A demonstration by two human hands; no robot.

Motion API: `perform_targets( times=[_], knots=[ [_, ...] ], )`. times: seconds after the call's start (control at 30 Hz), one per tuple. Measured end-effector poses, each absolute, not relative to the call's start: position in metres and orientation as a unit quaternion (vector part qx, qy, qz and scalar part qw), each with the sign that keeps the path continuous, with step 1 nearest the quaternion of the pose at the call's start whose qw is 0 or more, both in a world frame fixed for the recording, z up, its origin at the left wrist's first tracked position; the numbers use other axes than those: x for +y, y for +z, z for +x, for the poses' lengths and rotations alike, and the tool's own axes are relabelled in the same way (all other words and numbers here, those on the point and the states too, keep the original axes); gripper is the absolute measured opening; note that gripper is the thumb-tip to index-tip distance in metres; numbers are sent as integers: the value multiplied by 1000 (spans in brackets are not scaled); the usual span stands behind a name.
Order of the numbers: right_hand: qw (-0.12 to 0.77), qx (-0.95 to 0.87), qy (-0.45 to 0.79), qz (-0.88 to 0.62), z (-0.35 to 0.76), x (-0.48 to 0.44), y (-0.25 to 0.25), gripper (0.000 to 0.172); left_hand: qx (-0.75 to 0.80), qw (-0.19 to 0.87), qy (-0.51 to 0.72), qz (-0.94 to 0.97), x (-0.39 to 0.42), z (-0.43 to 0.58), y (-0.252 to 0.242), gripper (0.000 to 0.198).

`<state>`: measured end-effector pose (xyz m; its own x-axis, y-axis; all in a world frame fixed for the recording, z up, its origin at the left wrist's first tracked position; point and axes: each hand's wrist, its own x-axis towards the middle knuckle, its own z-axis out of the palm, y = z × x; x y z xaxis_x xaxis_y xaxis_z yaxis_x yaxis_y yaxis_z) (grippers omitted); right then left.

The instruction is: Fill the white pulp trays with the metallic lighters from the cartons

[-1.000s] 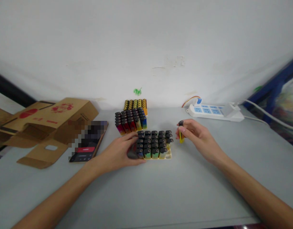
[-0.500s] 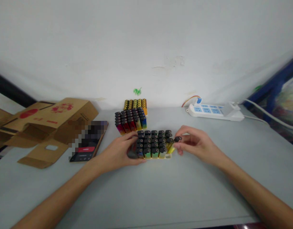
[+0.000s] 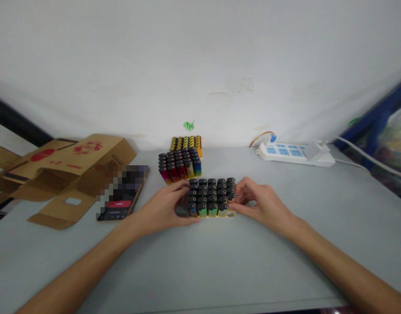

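A pale tray (image 3: pixel 216 216) on the table holds upright lighters (image 3: pixel 212 209) with black tops and shiny coloured bodies, packed in rows. My left hand (image 3: pixel 163 207) wraps round the left side of this tray, thumb at the front corner and fingers behind. At the right side, my right hand (image 3: pixel 257 201) pinches a lighter (image 3: pixel 232 196) standing in the rightmost column; its body is mostly hidden by the fingers. The front right slot (image 3: pixel 231 213) of the tray is bare. Just behind stands another block of lighters (image 3: pixel 179 165) with black tops.
Gold-topped lighters (image 3: pixel 186 143) stand by the wall. On the left lie an open cardboard box (image 3: pixel 89 157) and a phone (image 3: pixel 122 200), partly blurred out. A white power strip (image 3: pixel 285 152) with a plugged-in adapter (image 3: pixel 314 150) sits at the back right, its cable trailing right.
My right hand has moved left and brought the lighter from beside the tray into the rightmost column. My left hand stays on the tray.
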<state>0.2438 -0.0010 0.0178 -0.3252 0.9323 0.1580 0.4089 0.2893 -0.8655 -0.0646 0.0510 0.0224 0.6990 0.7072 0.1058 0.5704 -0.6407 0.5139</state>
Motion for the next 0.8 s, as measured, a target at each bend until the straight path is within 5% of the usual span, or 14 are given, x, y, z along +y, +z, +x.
perform_targets(
  times=[0.2, 0.4, 0.6, 0.8],
  knots=[
    [326, -702, 389, -499, 246, 3, 17, 41, 362, 226, 143, 893, 47, -63, 28, 40],
    [325, -736, 375, -460, 234, 4, 6, 100, 391, 220, 120, 886, 50, -70, 36, 33],
    [301, -770, 325, -459, 208, 27, 1, 91, 459, 211, 62, 861, 50, -75, 56, 26],
    [266, -774, 353, -454, 196, 64, 10, 108, 512, 187, 28, 838, 46, -88, 52, 24]
  ],
)
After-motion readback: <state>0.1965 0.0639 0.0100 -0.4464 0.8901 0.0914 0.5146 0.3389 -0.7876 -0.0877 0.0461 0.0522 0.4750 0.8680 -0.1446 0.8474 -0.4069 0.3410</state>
